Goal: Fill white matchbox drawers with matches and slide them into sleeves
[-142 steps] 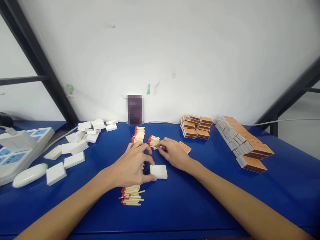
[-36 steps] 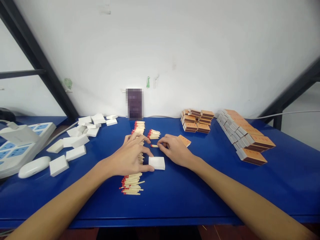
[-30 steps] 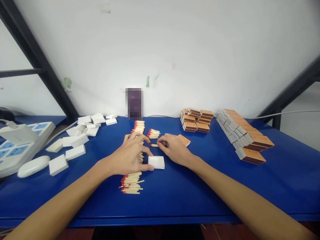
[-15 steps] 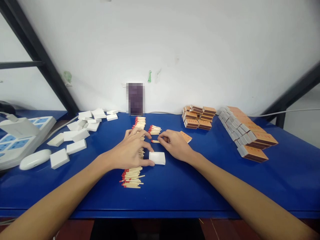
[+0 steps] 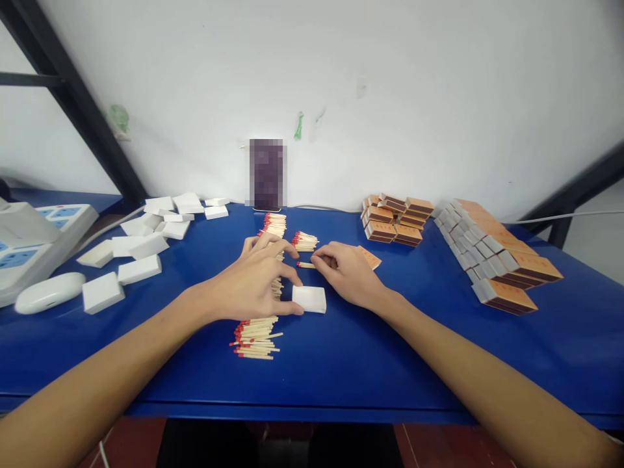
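Note:
My left hand (image 5: 253, 283) lies over a long row of red-tipped matches (image 5: 256, 337) on the blue table (image 5: 341, 364), fingers curled, thumb against a white inner tray (image 5: 309, 299). My right hand (image 5: 348, 273) pinches a few matches (image 5: 305, 264) just past the tray. A small separate bundle of matches (image 5: 305, 242) lies beyond it. An orange matchbox sleeve (image 5: 371, 258) sits partly under my right hand.
Several white trays (image 5: 141, 250) are scattered at the left, beside a white mouse (image 5: 46, 292) and a power strip (image 5: 29, 237). Stacked orange matchboxes (image 5: 397, 220) and a long leaning row of them (image 5: 497, 257) stand at the right. A blurred dark object (image 5: 267, 174) leans on the wall.
Both hands have stayed at the same spot by the white tray. The small bundle by my right fingers has thinned to a few matches. The camera has tilted, shifting the scene slightly.

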The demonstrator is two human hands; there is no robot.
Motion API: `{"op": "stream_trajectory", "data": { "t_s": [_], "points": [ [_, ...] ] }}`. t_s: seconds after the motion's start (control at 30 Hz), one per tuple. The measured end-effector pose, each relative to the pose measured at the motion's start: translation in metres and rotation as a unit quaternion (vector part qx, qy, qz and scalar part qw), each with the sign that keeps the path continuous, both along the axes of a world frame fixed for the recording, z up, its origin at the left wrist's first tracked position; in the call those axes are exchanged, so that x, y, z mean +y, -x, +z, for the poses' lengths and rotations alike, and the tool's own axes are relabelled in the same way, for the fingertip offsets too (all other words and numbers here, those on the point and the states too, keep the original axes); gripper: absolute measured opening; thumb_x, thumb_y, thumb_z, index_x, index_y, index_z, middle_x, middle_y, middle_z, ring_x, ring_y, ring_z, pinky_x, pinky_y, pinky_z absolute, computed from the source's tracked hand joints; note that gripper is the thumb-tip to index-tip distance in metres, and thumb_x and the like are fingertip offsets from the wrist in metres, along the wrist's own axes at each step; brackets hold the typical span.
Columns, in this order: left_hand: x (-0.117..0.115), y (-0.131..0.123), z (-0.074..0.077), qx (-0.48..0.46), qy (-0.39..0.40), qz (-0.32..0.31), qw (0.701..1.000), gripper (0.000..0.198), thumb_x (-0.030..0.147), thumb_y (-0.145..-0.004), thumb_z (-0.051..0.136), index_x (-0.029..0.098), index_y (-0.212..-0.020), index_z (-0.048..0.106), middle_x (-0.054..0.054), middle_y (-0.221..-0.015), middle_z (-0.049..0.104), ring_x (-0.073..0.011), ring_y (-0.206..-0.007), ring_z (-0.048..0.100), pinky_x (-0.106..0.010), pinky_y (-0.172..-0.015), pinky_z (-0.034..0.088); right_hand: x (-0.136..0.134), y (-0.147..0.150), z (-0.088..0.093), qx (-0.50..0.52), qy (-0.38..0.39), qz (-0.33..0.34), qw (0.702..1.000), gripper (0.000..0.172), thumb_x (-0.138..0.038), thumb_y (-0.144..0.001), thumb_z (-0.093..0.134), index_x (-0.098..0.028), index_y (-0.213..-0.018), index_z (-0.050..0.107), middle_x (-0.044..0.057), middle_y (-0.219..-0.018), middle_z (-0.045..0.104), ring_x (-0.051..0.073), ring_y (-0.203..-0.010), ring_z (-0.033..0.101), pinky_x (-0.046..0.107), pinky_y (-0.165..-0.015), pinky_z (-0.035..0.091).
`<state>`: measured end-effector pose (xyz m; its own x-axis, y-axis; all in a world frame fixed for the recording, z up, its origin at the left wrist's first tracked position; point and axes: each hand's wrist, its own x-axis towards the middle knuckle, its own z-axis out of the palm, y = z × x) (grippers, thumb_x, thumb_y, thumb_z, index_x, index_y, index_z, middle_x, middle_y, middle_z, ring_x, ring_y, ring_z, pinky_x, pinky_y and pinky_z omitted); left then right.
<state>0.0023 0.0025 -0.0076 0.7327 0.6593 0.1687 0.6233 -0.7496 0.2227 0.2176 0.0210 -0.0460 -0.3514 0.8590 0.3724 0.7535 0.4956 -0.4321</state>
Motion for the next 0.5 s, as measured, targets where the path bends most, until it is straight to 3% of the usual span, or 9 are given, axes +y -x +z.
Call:
{"op": "stream_trajectory", "data": {
  "t_s": [0.5],
  "points": [
    [0.0001,-0.0001,0.0013,0.005,-0.007,-0.006,1.000,0.039,0.063,-0.073,0.068,0.029,-0.091,0.074,-0.004,-0.124,0.052,-0.0315,-0.120,0.037,-0.048,-0.095,0.031,0.0001,-0.0005,0.0003,0.002,0.009,0.002,1.000,0.022,-0.024,-0.091,0.052,-0.017,-0.079,0.068,0.000,-0.066,0.053,0.013,-0.063,0.047,0.027,-0.060,0.032]
  ]
}}
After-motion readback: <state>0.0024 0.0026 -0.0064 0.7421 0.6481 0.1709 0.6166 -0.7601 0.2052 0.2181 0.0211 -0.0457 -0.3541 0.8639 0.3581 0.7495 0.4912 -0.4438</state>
